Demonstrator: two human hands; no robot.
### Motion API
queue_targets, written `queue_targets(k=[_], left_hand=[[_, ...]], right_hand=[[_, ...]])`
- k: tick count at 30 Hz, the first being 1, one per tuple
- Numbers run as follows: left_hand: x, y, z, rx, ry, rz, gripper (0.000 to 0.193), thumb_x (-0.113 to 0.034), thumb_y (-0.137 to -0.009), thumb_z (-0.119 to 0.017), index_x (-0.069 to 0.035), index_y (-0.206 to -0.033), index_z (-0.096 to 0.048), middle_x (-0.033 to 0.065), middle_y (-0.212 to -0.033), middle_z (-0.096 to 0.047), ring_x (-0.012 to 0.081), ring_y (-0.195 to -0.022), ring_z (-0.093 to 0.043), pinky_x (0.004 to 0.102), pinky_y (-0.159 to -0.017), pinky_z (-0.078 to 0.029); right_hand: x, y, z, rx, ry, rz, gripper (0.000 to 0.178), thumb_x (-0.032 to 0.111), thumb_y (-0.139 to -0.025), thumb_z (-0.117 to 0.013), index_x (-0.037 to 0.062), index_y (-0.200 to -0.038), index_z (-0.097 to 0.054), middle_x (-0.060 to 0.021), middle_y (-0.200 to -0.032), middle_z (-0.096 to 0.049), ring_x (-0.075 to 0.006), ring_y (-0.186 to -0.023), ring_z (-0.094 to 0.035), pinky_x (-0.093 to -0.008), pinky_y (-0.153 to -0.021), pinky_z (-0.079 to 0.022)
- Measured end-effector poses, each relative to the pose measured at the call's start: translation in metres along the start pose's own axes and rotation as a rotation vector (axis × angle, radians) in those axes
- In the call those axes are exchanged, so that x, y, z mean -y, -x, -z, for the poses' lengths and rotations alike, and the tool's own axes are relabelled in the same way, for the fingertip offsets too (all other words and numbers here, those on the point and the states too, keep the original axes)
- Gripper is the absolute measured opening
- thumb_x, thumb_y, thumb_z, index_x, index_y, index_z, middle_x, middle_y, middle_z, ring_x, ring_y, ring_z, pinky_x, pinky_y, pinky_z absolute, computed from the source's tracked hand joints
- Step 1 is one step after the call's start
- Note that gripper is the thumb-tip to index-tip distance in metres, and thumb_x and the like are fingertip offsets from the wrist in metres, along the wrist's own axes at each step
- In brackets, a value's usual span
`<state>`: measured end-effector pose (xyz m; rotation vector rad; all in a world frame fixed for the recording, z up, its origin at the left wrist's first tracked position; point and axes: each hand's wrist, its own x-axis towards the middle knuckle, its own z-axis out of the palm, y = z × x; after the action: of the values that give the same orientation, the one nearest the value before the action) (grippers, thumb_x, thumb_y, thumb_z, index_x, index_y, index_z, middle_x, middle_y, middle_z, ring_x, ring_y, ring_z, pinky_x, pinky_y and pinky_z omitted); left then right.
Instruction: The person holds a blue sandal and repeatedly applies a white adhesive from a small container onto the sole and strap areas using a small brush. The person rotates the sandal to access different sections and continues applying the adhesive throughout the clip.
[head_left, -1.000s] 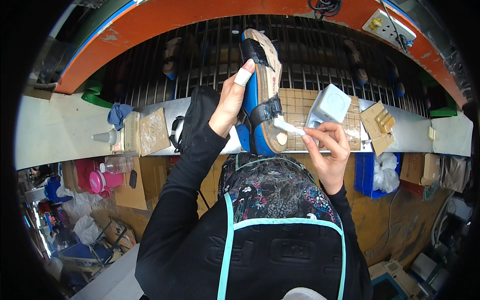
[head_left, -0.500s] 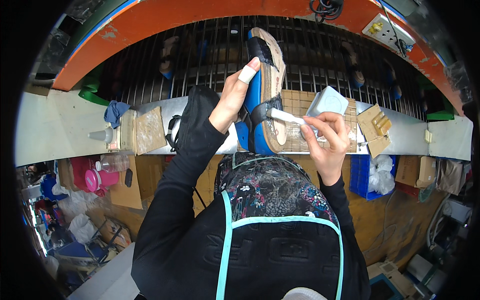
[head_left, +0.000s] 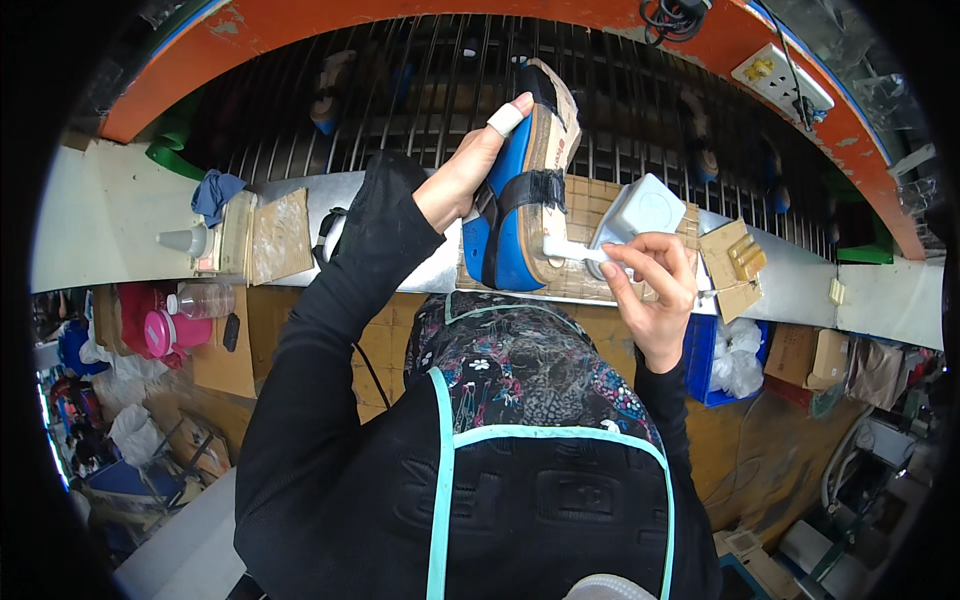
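My left hand [head_left: 462,178], with white tape round its thumb, grips a sandal upper [head_left: 543,188] with dark straps, stretched over a blue shoe last [head_left: 512,252]. The sandal is tilted, its pale underside and brown edge facing right. My right hand [head_left: 655,290] pinches a small white brush [head_left: 576,251]. Its tip touches the pale underside at the near end. Just beyond the right hand stands a pale, square-topped container [head_left: 645,212]. A black shoe-like object [head_left: 385,185] lies beside my left wrist, partly hidden by the sleeve.
A bamboo mat [head_left: 590,195] lies under the work on a metal ledge. Beyond it run metal rollers or bars [head_left: 420,110], with other shoes among them. Cardboard pieces [head_left: 282,235] sit to the left, and a blue crate [head_left: 705,365] with plastic bags sits lower right.
The sandal has turned in my left hand, showing more of the blue last. The brush tip has shifted from near the strap down to the sandal's near end.
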<state>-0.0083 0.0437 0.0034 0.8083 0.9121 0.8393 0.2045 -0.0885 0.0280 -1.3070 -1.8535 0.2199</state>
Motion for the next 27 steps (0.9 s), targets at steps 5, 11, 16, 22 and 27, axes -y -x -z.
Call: queue_targets(k=[5, 11, 16, 22, 27], left_hand=[[0.007, -0.008, 0.004, 0.091, 0.029, 0.145, 0.07, -0.065, -0.087, -0.054, -0.004, -0.121, -0.06, 0.0105, -0.105, -0.069, 0.0146, -0.089, -0.067, 0.029, -0.08, -0.055], [0.011, -0.002, -0.004, 0.146, -0.021, 0.207, 0.078, -0.075, -0.083, -0.048, -0.01, -0.125, -0.061, 0.0137, -0.122, -0.062, 0.0197, -0.104, -0.063, 0.0382, -0.089, -0.051], [0.022, 0.024, 0.013, 0.463, 0.059, 0.043, 0.054, -0.051, -0.096, -0.049, -0.016, -0.137, -0.049, 0.0083, -0.141, -0.049, 0.0199, -0.128, -0.048, 0.0377, -0.11, -0.037], [0.035, 0.029, 0.016, 0.875, -0.374, -0.273, 0.052, -0.032, -0.098, -0.048, -0.012, -0.145, -0.035, 0.0145, -0.146, -0.038, 0.0276, -0.131, -0.041, 0.0469, -0.109, -0.035], [0.048, 0.034, 0.021, 0.868, 0.523, 0.642, 0.063, -0.042, -0.098, -0.047, 0.001, -0.143, -0.032, 0.0297, -0.124, -0.049, 0.0412, -0.104, -0.061, 0.0437, -0.085, -0.057]], right_hand=[[-0.001, 0.001, 0.003, -0.003, -0.004, 0.031, 0.023, 0.013, -0.068, -0.08, 0.0136, -0.091, -0.075, 0.0002, -0.084, -0.061, -0.0139, -0.071, -0.052, -0.0305, -0.075, -0.032], [-0.003, -0.009, 0.007, 0.034, -0.035, 0.123, 0.024, 0.006, -0.069, -0.08, 0.0088, -0.092, -0.075, -0.0029, -0.088, -0.06, -0.0137, -0.076, -0.052, -0.0266, -0.067, -0.04], [-0.003, -0.023, 0.004, 0.052, -0.1, 0.199, 0.023, 0.006, -0.069, -0.08, 0.0088, -0.091, -0.075, -0.0032, -0.088, -0.061, -0.015, -0.077, -0.054, -0.0271, -0.067, -0.041], [-0.009, -0.048, 0.0, 0.192, -0.194, 0.308, 0.021, 0.006, -0.07, -0.079, 0.007, -0.091, -0.075, -0.0052, -0.088, -0.06, -0.0177, -0.08, -0.055, -0.0266, -0.063, -0.045], [-0.018, -0.067, -0.007, 0.27, -0.238, 0.357, 0.023, 0.017, -0.068, -0.081, 0.0153, -0.09, -0.076, 0.0, -0.086, -0.061, -0.0141, -0.077, -0.054, -0.0299, -0.073, -0.034]])
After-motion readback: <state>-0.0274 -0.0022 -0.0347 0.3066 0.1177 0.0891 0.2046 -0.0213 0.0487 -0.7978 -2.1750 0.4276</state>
